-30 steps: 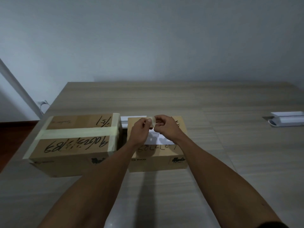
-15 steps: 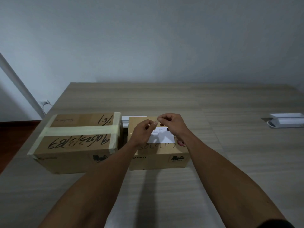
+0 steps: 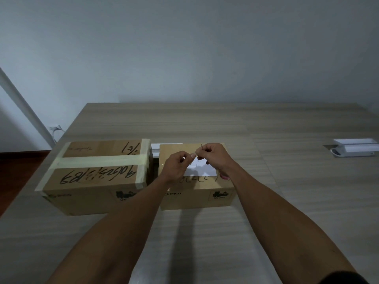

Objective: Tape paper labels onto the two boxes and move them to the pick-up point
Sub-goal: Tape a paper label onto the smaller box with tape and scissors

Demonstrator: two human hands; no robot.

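On the smaller brown cardboard box [image 3: 196,189], my left hand [image 3: 176,168] and right hand [image 3: 214,158] pinch clear tape [image 3: 195,155] over its white paper label [image 3: 202,170]; the larger taped box [image 3: 98,177] looks unlabelled, both unmoved.

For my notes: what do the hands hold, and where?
Both hands, left hand and right hand, pinch a short tape strip by its ends, above the paper label.

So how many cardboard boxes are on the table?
2. The bigger box sits on the left, with tape across its top. The smaller box is right beside it, under both hands, with a white label on top. None looks hidden.
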